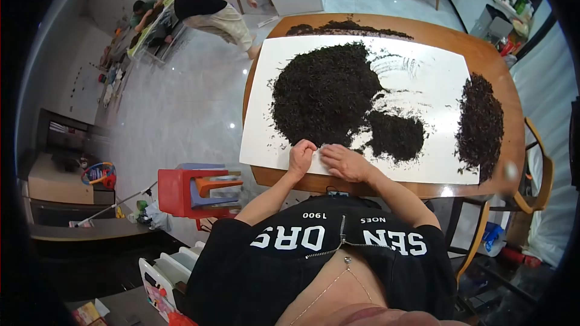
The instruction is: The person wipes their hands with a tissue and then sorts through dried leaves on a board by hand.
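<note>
A large dark heap of dried, tea-like leaves (323, 90) covers the left and middle of a white board (441, 108). To its right lies a smaller pile of the same leaves (396, 136). My left hand (301, 158) is at the near edge of the large heap, its fingers curled closed; what they hold, if anything, is too small to make out. Beside it, my right hand (345, 163) rests low over the board with its fingers stretched out, near the lower edge of the leaves. Loose bits of leaf are scattered over the board.
The board lies on a wooden table (510, 96). More leaves (480, 124) form a strip on the right, with another strip (350, 27) along the far edge. Red and purple stools (181, 193) stand at left, a wooden chair (534, 169) at right. Another person (208, 0) is beyond the table.
</note>
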A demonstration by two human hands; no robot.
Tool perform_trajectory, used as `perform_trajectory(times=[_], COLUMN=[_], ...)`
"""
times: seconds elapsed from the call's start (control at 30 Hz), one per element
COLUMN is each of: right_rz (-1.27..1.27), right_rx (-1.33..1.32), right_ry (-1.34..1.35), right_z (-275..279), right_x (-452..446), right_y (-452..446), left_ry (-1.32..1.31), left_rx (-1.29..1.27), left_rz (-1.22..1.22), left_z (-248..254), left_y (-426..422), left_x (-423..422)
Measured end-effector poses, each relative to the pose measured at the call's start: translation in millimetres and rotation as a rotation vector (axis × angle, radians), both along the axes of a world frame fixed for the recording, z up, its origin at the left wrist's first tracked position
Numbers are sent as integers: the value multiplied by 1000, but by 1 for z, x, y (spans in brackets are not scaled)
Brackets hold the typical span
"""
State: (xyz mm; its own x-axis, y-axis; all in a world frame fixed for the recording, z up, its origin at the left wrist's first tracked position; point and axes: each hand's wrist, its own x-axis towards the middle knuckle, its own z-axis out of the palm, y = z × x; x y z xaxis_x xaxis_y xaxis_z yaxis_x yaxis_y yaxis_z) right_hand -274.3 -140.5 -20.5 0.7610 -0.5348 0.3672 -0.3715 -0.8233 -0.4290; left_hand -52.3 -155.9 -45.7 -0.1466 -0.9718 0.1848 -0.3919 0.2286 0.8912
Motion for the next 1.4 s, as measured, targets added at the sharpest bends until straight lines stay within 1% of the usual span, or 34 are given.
perform_trajectory(times=[0.07, 0.2, 0.23, 0.37, 0.4, 0.53, 0.57, 0.7, 0.73, 0.87, 0.9, 1.03, 1.07, 1.2, 1.4], right_rz=[-32, -280, -271, -532, -519, -749, -734, -888, -877, -909, -903, -912, -916, -934, -958], right_rx=[-12, -56, -58, 10, -1, -29, -40, 266, 257, 297, 296, 330, 337, 380, 434], right_ry=[15, 60, 64, 69, 80, -38, -31, -367, -362, -508, -504, -532, -541, -573, -618], right_z=[-4, -8, -8, -5, -8, -36, -34, -26, -22, -8, -8, -7, -8, -14, -23], right_x=[-12, -38, -41, -52, -54, -58, -58, -55, -53, -47, -45, -37, -35, -26, -16], right_y=[-2, -8, -8, -14, -17, -28, -30, -38, -45, -61, -63, -73, -77, -83, -92], left_ry=[-8, -17, -11, -26, -13, -60, -50, -62, -54, -62, -59, -89, -88, -27, -37], left_rx=[-3, 8, 7, -4, -11, -24, -31, 9, 3, 2, 2, -24, -27, -29, 106], left_rz=[2, -15, -6, -6, 8, 16, 31, 45, 55, 15, 21, 181, 183, 407, 377], left_z=[1, -2, -2, -4, -4, -2, 0, 5, 6, 6, 6, 4, 1, -15, -10], left_y=[1, 0, 2, 2, 1, 3, 4, 6, 4, 7, 9, 17, 17, 17, 1], left_x=[-1, 0, 0, 0, -2, -3, -3, -5, -5, -4, -5, -13, -15, -25, -46])
